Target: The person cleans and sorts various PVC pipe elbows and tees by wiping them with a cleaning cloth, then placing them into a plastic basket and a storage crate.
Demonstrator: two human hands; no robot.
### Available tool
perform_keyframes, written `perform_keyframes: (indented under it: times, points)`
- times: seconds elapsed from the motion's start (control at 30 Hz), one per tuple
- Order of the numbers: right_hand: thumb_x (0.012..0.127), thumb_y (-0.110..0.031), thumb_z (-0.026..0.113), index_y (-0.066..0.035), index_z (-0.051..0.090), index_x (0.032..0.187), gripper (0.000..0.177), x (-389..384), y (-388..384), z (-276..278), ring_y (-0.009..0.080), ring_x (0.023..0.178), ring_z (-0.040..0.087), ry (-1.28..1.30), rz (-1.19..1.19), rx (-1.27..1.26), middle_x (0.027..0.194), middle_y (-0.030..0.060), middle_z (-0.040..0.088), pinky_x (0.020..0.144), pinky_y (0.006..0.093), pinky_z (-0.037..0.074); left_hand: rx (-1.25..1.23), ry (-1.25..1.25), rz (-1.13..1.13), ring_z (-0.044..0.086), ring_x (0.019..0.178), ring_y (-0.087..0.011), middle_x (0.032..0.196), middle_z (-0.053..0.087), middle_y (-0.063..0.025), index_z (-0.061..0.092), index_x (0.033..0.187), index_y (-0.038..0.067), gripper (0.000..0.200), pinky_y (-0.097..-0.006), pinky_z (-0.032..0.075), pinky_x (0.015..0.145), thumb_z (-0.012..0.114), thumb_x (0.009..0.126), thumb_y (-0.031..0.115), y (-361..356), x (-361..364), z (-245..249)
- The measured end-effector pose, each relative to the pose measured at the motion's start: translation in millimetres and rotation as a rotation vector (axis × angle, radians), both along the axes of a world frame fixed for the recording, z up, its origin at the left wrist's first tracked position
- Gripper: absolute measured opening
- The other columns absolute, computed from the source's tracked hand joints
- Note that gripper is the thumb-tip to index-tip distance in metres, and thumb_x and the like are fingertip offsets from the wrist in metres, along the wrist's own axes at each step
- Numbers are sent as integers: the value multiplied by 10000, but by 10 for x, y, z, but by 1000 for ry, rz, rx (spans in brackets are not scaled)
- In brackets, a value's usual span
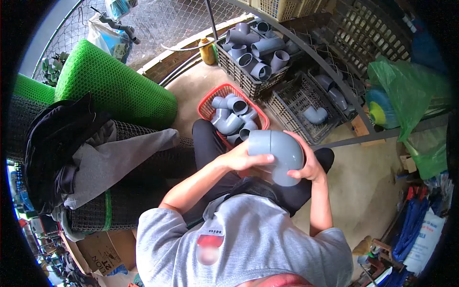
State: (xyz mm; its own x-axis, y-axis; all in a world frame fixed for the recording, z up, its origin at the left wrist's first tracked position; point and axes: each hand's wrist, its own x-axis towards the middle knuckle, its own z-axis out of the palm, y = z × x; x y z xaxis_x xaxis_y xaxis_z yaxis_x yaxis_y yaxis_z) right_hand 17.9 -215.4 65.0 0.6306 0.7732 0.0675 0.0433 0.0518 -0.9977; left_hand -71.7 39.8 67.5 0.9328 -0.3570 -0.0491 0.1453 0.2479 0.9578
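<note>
Bare concrete floor (pixel 354 191) stretched beneath the seated person, with rolls of green plastic mesh (pixel 114 83) and black mesh (pixel 138 203) along its left side and a wire fence (pixel 158 24) beyond its far edge. Between the two hands, above the person's lap, was a large grey PVC elbow fitting (pixel 282 153), held clear of the floor. The left hand (pixel 241 160) gripped its left end, the thumb laid across the near side and the other fingers mostly hidden by the pipe; the right hand (pixel 308 165) was clamped around the outer curve, its thumb spread from the fingers and pressed near the lower end. Just beyond the fitting, a red plastic basket (pixel 204 106) held smaller grey fittings (pixel 229 123), some rising to its rim. Farther off, toward the fence, a black crate (pixel 234 74) was heaped with grey pipe fittings (pixel 267 46). To its right, a second black crate (pixel 284 112) contained one light grey elbow (pixel 315 115) near its right side. A grey and black garment (pixel 112 162) was draped over the mesh rolls on the left.
</note>
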Motion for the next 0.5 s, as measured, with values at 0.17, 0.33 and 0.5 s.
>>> perform_keyframes:
  times: [0.17, 0.33, 0.5]
  points:
    - [603, -43, 918, -76, 466, 1521, 1023, 75, -22, 237, 317, 1410, 494, -628, -51, -216, 1516, 139, 521, 1178, 428, 397, -263, 124, 119, 654, 1056, -141, 1092, 734, -39, 711, 1198, 1, 363, -342, 507, 977, 706, 1004, 307, 69, 18, -119]
    - [735, -271, 903, -97, 315, 1598, 1058, 60, 53, -25, 322, 1378, 524, -119, -378, 10, 1561, 136, 467, 1101, 511, 478, 460, -449, 211, 710, 921, -254, 975, 753, -133, 740, 984, -12, 230, -393, 541, 874, 749, 927, 211, 61, 29, 152]
    - [836, -498, 827, -20, 416, 1497, 914, -215, 176, -431, 265, 1249, 594, 751, -434, 420, 1379, 119, 579, 1033, 453, 516, 822, -1000, 50, 691, 888, -406, 803, 674, -236, 706, 831, -30, 211, -464, 561, 866, 734, 663, 96, -128, 39, 107]
